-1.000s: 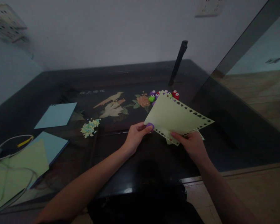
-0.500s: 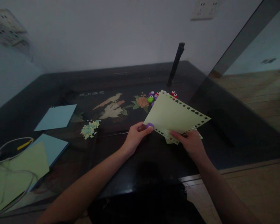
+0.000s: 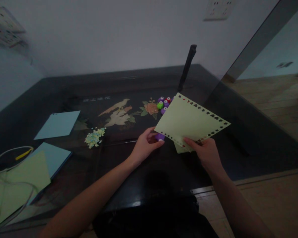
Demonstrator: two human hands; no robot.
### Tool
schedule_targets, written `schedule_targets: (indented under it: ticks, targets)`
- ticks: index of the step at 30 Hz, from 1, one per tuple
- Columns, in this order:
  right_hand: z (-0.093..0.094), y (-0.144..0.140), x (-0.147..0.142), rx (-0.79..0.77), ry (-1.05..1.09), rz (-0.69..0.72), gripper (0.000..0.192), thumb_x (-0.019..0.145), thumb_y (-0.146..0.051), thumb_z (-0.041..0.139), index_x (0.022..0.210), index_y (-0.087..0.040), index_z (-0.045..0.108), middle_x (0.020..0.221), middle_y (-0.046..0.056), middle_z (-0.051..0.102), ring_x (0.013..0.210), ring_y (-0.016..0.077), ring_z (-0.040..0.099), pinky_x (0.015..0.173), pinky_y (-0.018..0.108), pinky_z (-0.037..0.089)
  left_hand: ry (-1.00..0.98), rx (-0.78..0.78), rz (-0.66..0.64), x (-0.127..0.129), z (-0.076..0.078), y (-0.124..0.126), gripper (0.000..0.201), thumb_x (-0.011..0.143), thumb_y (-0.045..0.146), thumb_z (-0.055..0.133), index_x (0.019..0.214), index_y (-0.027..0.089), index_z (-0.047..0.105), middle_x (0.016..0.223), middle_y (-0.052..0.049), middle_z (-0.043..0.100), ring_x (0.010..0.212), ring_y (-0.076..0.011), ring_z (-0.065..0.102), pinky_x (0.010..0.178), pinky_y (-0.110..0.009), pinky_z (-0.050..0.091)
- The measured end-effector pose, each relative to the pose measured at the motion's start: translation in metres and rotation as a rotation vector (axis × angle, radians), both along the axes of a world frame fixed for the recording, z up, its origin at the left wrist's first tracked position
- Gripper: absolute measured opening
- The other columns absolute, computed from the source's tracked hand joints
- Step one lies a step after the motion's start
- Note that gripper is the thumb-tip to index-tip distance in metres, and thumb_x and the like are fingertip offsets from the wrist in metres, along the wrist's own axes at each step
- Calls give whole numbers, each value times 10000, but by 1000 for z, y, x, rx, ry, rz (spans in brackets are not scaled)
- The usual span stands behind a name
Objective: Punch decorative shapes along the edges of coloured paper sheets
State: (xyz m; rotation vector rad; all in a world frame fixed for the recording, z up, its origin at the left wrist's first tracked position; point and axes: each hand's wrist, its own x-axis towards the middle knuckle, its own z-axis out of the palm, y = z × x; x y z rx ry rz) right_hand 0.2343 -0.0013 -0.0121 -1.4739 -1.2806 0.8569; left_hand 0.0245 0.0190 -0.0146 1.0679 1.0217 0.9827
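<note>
My right hand (image 3: pixel 206 152) pinches a pale green sheet of paper (image 3: pixel 186 119) by its near edge. Small punched shapes, among them hearts, stars and flowers, run along several of its edges. A purple paper punch (image 3: pixel 160 137) is gripped in my left hand (image 3: pixel 146 145), thumb on its white button. The punch sits just below the sheet's left corner; whether it touches the paper I cannot tell. Beneath the held sheet, part of another pale green piece (image 3: pixel 181 148) shows. Behind it stand several small punches (image 3: pixel 165 103) in purple, red and green, some hidden by the paper.
A heap of tiny paper cutouts (image 3: pixel 95 137) lies left of my hands. Farther left are a blue sheet (image 3: pixel 58 125), a blue stack (image 3: pixel 56 155), green paper (image 3: pixel 37 172) and a white cable (image 3: pixel 8 150). A dark upright post (image 3: pixel 187 67) rises at the back of the black table (image 3: pixel 129 81).
The green sheet has shifted right and turned slightly. The purple punch, earlier at the sheet's left corner edge, now shows more fully below that corner, still in my left hand.
</note>
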Motion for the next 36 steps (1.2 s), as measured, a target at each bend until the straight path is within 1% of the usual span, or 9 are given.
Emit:
schedule_targets:
  ticks: [4,6,9,13,16,20,25,29,36]
  targets:
    - [-2,-1,3,3,17,-32,277,664,-329,717,872,-146,730,930,92,726,876,290,678,849,450,525,93,79,-14,-4,-6,2,592,649,174,725,1182,155,470,1081,-121,658,954,-195,634,920,-381,458]
    - [-4,-1,5,0,7,-55,272,661,-327,722,866,-148,730,922,92,727,865,292,680,839,459,528,169,172,-23,-6,-8,3,593,671,170,704,1210,158,456,1088,-120,654,980,-195,625,933,-380,454]
    - [-7,-2,8,-24,-19,-99,256,638,-328,740,813,-141,731,845,96,735,805,299,685,790,479,542,309,325,-28,-9,-9,4,577,704,144,660,1239,175,447,1096,-100,653,1008,-186,614,943,-371,452]
    - [-8,-1,8,-11,-7,-98,250,630,-317,745,813,-148,730,830,89,736,804,295,685,783,483,546,492,475,-30,-13,-8,5,584,715,100,615,1264,188,438,1109,-79,650,1018,-179,608,932,-361,464]
    - [-6,-2,7,-9,12,-87,254,637,-312,740,832,-150,729,855,91,734,818,291,683,797,486,542,631,575,-21,-16,-6,6,549,711,81,599,1235,190,478,1126,-75,642,1024,-187,601,930,-379,468]
    - [-4,-3,7,-16,3,-96,255,646,-315,735,836,-144,727,858,101,733,811,287,682,796,489,540,782,671,-26,-18,-1,6,442,722,73,588,1151,174,552,1121,-83,643,1053,-203,579,930,-401,465]
    - [-4,-4,9,-7,-14,-103,274,657,-323,728,861,-141,723,867,100,732,821,287,681,786,467,542,817,711,-43,-19,3,5,425,731,65,581,1144,162,561,1121,-82,641,1057,-194,569,932,-380,462]
    - [-5,-4,9,-40,-24,-148,304,634,-344,747,847,-129,725,833,98,734,827,298,678,782,452,539,806,689,-39,-19,3,5,459,728,67,582,1175,165,544,1130,-83,635,1052,-195,571,930,-370,461]
    - [-9,-4,9,6,36,-127,264,661,-342,728,840,-148,727,846,83,735,827,273,679,782,427,539,751,643,-32,-19,2,5,448,734,83,580,1165,195,534,1127,-69,626,1029,-191,581,916,-373,461]
